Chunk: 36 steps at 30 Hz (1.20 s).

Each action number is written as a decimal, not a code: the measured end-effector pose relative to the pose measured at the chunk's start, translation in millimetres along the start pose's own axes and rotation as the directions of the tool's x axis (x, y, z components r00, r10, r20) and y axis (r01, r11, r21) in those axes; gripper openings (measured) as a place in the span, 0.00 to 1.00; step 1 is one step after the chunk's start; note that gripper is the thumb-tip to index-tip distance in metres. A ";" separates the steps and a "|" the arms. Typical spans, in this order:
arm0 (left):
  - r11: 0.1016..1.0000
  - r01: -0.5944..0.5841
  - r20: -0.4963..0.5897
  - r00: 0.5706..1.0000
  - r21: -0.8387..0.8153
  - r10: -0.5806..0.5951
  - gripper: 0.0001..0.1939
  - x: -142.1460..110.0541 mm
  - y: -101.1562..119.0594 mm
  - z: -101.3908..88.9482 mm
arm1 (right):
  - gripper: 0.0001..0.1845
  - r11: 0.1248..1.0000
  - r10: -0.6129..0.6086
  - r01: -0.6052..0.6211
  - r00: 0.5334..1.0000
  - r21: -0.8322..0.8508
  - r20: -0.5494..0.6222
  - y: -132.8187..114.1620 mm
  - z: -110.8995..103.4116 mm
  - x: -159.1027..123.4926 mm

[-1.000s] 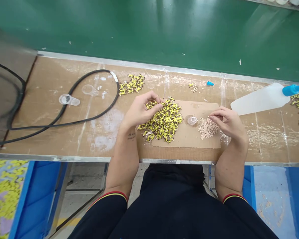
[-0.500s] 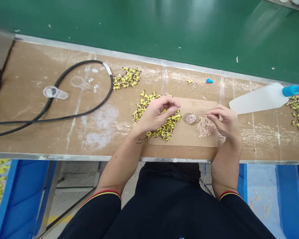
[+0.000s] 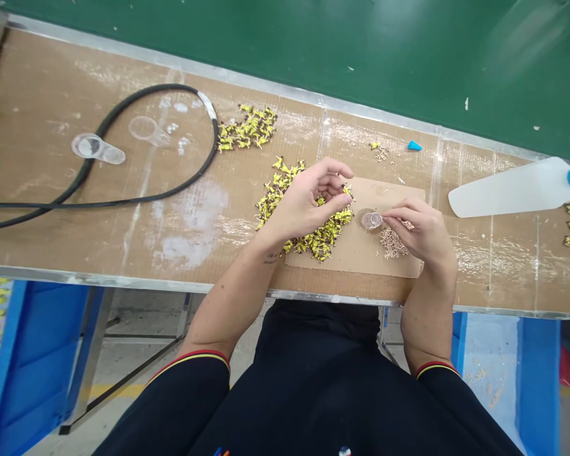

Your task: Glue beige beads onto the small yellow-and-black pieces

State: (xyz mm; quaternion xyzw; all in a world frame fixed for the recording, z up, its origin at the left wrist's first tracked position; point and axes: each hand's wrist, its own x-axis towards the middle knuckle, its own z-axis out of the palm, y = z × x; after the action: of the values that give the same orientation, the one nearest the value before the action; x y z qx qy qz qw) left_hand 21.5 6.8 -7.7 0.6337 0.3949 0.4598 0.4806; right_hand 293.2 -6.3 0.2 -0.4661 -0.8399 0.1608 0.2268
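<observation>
My left hand [image 3: 313, 196] is curled above a pile of small yellow-and-black figures [image 3: 320, 240], with one such figure [image 3: 347, 190] between its thumb and fingers. Thumb and fingertips of my right hand [image 3: 420, 231] are pinched together at the edge of a small clear cup [image 3: 371, 220]. A tiny pale piece seems to be in that pinch, mostly hidden. Under the right hand lies a heap of tiny pale pink pieces [image 3: 393, 244]. Cup and heap both rest on a cardboard sheet [image 3: 351, 263].
A white bottle [image 3: 508, 187] with a blue top lies at the right, and a blue cap [image 3: 413, 145] lies behind the sheet. To the left are a looped black cable [image 3: 142, 95], clear plastic scoops [image 3: 97, 149] and another figure pile [image 3: 249, 130]. Blue bins [image 3: 33, 354] stand below the table.
My right hand has moved left from above the pale heap to the clear cup. My left hand's thumb and index finger have spread further apart. The view has shifted slightly.
</observation>
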 end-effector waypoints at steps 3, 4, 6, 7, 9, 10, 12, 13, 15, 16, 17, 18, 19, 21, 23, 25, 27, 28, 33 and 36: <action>1.000 0.006 -0.002 1.000 0.008 -0.006 0.13 0.4 0.4 0.2 | 0.09 0.999 -0.020 0.020 1.000 -0.027 -0.018 -0.3 1.6 -0.8; 1.000 0.001 -0.002 1.000 0.007 -0.001 0.12 0.6 0.1 0.2 | 0.09 0.999 -0.024 0.023 1.000 -0.034 -0.018 -0.3 2.0 -1.2; 1.000 -0.010 0.004 1.000 0.001 0.010 0.10 1.3 -1.0 0.2 | 0.09 0.999 -0.022 0.022 1.000 -0.047 -0.010 0.2 2.6 -1.8; 1.000 -0.015 0.005 1.000 -0.001 0.015 0.09 1.5 -1.5 0.3 | 0.09 0.998 -0.019 0.018 1.000 -0.054 -0.005 0.5 2.9 -2.1; 1.000 -0.020 0.003 1.000 0.001 0.020 0.09 1.9 -2.0 0.5 | 0.09 0.998 -0.016 0.016 1.000 -0.066 0.001 1.2 3.3 -2.3; 1.000 -0.019 -0.001 1.000 0.002 0.019 0.09 2.0 -1.9 0.7 | 0.09 0.997 -0.017 0.017 1.000 -0.070 0.001 1.4 3.4 -2.3; 1.000 -0.007 -0.017 1.000 0.007 0.007 0.11 2.2 -1.2 1.0 | 0.09 0.997 -0.018 0.018 1.000 -0.078 -0.004 1.6 3.3 -2.2; 1.000 0.001 -0.025 1.000 0.011 -0.001 0.12 2.2 -0.9 1.0 | 0.09 0.997 -0.017 0.017 1.000 -0.082 -0.002 1.6 3.2 -2.0; 1.000 0.011 -0.031 0.999 0.019 -0.010 0.14 2.5 -0.5 0.9 | 0.10 0.996 -0.013 0.013 1.000 -0.086 0.002 1.2 2.8 -1.7; 1.000 0.009 -0.030 1.000 0.023 -0.008 0.14 2.6 -0.6 0.8 | 0.10 0.996 -0.014 0.014 1.000 -0.083 0.001 0.9 2.6 -1.6; 1.000 0.004 -0.024 1.000 0.025 -0.004 0.13 2.7 -1.0 0.7 | 0.10 0.997 -0.016 0.016 1.000 -0.079 0.000 0.7 2.6 -1.5; 1.000 -0.002 -0.019 1.000 0.026 0.002 0.12 2.8 -1.4 0.6 | 0.10 0.997 -0.017 0.017 1.000 -0.076 -0.001 0.4 2.6 -1.5; 1.000 -0.006 -0.015 1.000 0.027 0.006 0.11 2.9 -1.9 0.5 | 0.10 0.997 -0.019 0.018 1.000 -0.076 -0.003 0.2 2.7 -1.5; 1.000 -0.006 -0.011 1.000 0.022 0.006 0.10 2.7 -2.7 0.7 | 0.10 0.996 -0.016 0.016 1.000 -0.084 0.000 0.0 3.1 -1.7; 1.000 0.000 -0.011 1.000 0.009 0.000 0.09 2.4 -2.7 1.1 | 0.10 0.996 -0.017 0.018 1.000 -0.093 0.007 0.1 3.7 -1.9; 1.000 0.003 -0.016 1.000 -0.003 -0.003 0.09 2.0 -1.8 1.5 | 0.10 0.995 -0.028 0.029 1.000 -0.095 0.006 0.4 4.2 -2.1; 1.000 0.007 -0.022 1.000 -0.007 -0.007 0.09 1.9 -0.7 1.7 | 0.10 0.995 -0.037 0.037 0.999 -0.096 0.000 0.5 4.5 -1.9; 1.000 0.008 -0.022 1.000 -0.007 -0.009 0.08 2.0 -0.2 1.7 | 0.10 0.995 -0.039 0.039 0.999 -0.096 -0.002 0.5 4.5 -1.8; 1.000 0.000 -0.037 0.999 0.007 0.001 0.07 2.2 0.1 1.1 | 0.10 0.996 -0.030 0.030 0.999 -0.080 0.012 -0.2 4.5 -1.0; 1.000 -0.004 -0.058 0.998 0.023 0.005 0.08 1.7 -0.3 1.5 | 0.10 0.997 -0.013 0.015 1.000 -0.076 0.016 -0.2 5.0 -0.9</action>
State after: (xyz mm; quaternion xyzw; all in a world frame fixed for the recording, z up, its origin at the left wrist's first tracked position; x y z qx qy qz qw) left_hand 23.4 8.1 -7.8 0.6265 0.4124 0.4747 0.4605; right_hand 290.8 -7.5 -4.1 -0.4673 -0.8503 0.1308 0.2037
